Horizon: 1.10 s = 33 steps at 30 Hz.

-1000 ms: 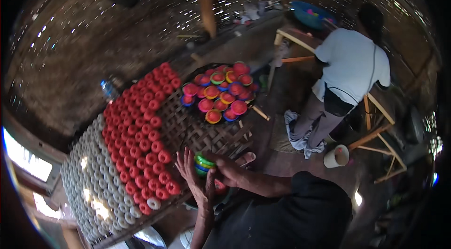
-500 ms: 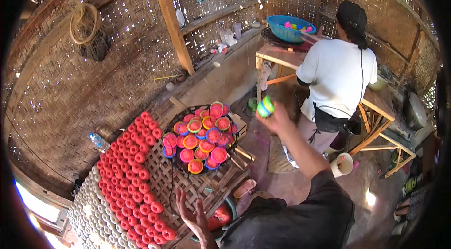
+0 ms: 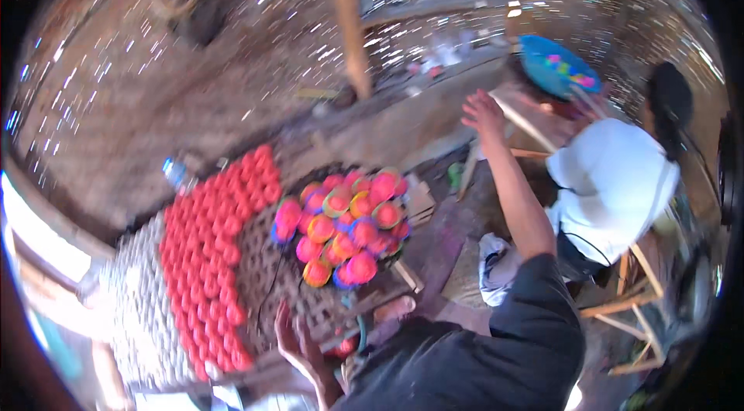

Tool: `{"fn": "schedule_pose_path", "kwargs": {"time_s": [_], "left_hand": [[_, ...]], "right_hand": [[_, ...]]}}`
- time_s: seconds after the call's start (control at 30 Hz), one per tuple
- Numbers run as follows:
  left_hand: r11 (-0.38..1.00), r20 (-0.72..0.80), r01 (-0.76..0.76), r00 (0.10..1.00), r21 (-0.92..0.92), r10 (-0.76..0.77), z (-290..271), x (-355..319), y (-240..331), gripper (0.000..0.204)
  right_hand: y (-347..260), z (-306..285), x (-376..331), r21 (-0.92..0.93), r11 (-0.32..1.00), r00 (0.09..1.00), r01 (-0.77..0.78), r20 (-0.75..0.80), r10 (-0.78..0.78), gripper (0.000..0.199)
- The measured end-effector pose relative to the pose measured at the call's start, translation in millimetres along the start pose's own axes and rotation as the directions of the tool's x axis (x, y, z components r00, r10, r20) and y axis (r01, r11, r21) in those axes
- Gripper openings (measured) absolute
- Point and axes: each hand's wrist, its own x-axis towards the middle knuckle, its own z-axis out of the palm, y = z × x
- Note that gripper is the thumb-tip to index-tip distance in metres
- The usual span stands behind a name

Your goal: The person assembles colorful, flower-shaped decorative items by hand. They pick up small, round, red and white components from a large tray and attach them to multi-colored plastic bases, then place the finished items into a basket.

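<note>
My right hand (image 3: 484, 115) reaches out ahead with its fingers stretched and apart; I see nothing in it, though motion smears the picture. Below and to the left of that arm, several small pink round pieces with blue, yellow and green rims (image 3: 362, 231) are heaped together on a dark round tray. My left hand (image 3: 301, 343) is held open, low in the view, fingers spread and holding nothing. Near it lies a slatted woven rack (image 3: 291, 326), where rows of red ring-shaped pieces (image 3: 205, 256) sit beside rows of white ring-shaped pieces (image 3: 139, 302).
A co-worker in a white shirt (image 3: 616, 178) stands at a wooden table on the right. On that table is a blue basin (image 3: 546, 74) with bright small pieces. A plastic bottle (image 3: 177, 173) lies by the woven wall (image 3: 116, 116). A wooden post (image 3: 346, 23) stands at the back.
The green-and-blue round piece held in my right hand is gone from it, and the fingers have opened. That arm stretches farther ahead. The whole view has swung, shifting the co-worker rightward.
</note>
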Motion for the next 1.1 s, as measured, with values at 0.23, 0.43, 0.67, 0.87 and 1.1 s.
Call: {"fn": "schedule_pose_path", "kwargs": {"time_s": [0.23,0.43,0.67,0.87,1.1], "left_hand": [[1.000,-0.107,-0.012,0.994,-0.013,0.010,1.1,14.4,-2.4,0.008],[0.981,-0.029,0.150,0.988,-0.122,-0.154,-12.4,10.9,17.1,0.012],[0.995,-0.035,0.084,0.996,-0.044,-0.086,-55.0,12.8,18.0,0.018],[0.976,0.007,0.094,0.995,-0.198,-0.095,-55.5,40.4,15.0,0.042],[0.934,0.223,0.319,0.934,-0.160,-0.280,-47.3,90.3,-1.8,0.056]], "right_hand": [[24.8,114.1,-212.7,-0.361,0.722,0.659,0.590,0.732,-0.173,0.031],[66.0,196.7,-257.8,-0.198,0.355,0.293,0.914,0.927,-0.235,0.030],[120.9,226.5,-250.9,-0.343,0.120,0.355,0.932,0.929,-0.101,0.026],[71.4,239.4,-269.3,-0.446,0.831,0.563,0.333,0.801,0.204,0.024],[82.1,273.1,-377.8,-0.177,0.970,0.329,0.166,0.937,0.115,0.018]]}}
